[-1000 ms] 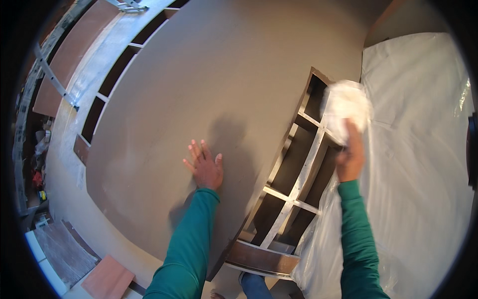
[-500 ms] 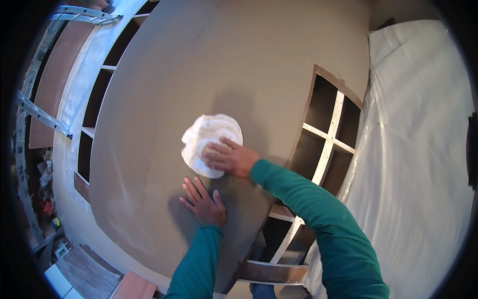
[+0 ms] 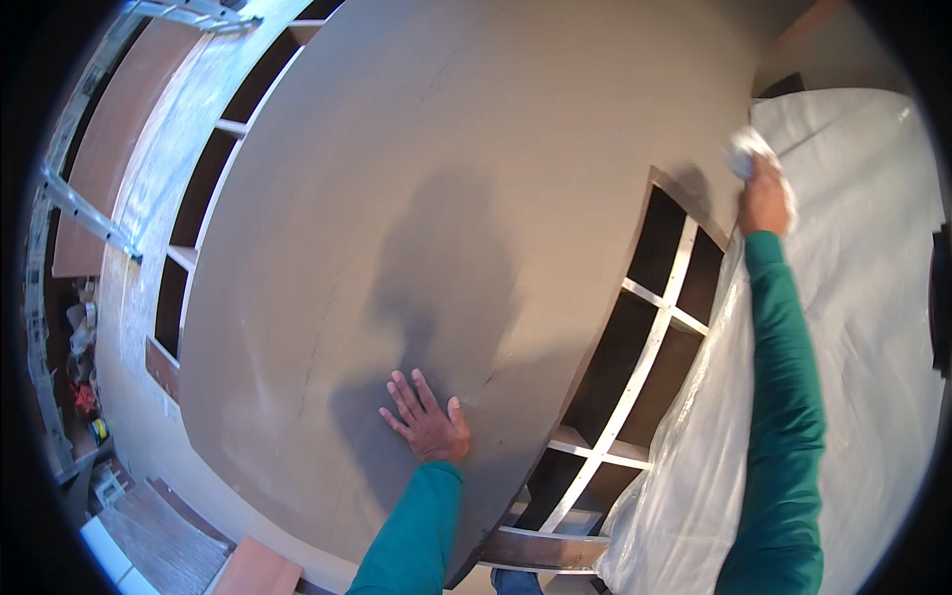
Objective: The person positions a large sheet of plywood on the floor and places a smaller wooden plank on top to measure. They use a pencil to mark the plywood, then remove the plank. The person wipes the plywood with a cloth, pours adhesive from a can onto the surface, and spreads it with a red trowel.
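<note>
L hand (image 3: 428, 424) is being pressed flat, fingers spread, nothing gripped, on smooth matte grey-brown panel (image 3: 446, 178) w/ curved edge. Beside it, dark shelf frame (image 3: 635, 377) w/ pale dividers is being left exposed; compartments look dark, contents can't be told. Farther out, crumpled white cloth (image 3: 746, 151) is being clutched by R hand (image 3: 764, 193), fingers closed round it, over wrinkled translucent plastic sheet (image 3: 863, 327), at panel's far corner.

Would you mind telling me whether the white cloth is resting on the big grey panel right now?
No, the right hand holds the white cloth off past the grey panel, over the clear plastic sheet.
</note>
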`<control>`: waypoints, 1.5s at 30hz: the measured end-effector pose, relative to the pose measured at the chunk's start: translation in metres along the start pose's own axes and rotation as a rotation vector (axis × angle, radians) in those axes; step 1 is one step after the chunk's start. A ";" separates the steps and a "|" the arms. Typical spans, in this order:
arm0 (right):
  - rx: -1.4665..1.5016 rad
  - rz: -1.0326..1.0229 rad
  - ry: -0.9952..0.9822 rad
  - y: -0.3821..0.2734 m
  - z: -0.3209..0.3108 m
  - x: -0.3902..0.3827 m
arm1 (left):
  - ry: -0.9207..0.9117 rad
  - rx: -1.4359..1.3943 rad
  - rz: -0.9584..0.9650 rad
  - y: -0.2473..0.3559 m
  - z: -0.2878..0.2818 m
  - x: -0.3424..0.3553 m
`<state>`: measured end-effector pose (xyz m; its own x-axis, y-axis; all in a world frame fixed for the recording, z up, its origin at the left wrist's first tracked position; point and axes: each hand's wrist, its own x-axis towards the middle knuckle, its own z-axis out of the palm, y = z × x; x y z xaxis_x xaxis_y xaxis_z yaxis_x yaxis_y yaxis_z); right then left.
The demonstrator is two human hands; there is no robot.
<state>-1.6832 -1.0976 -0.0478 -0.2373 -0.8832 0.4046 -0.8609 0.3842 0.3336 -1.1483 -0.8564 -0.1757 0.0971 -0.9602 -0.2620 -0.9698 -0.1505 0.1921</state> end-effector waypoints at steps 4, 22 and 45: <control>0.152 0.167 -0.076 -0.198 0.000 -0.001 | 0.025 0.010 -0.003 -0.006 0.004 -0.001; 0.967 -0.737 -0.606 -0.301 -0.033 -0.117 | 0.059 0.062 0.051 0.006 0.005 -0.002; 0.370 0.419 -0.837 -0.009 -0.414 -0.646 | -0.173 -0.553 0.514 -0.136 -0.069 0.008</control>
<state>-1.3358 -0.4187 0.0406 -0.6707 -0.6553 -0.3475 -0.6873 0.7252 -0.0410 -1.0003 -0.8604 -0.1383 -0.4153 -0.8977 -0.1472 -0.6260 0.1647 0.7622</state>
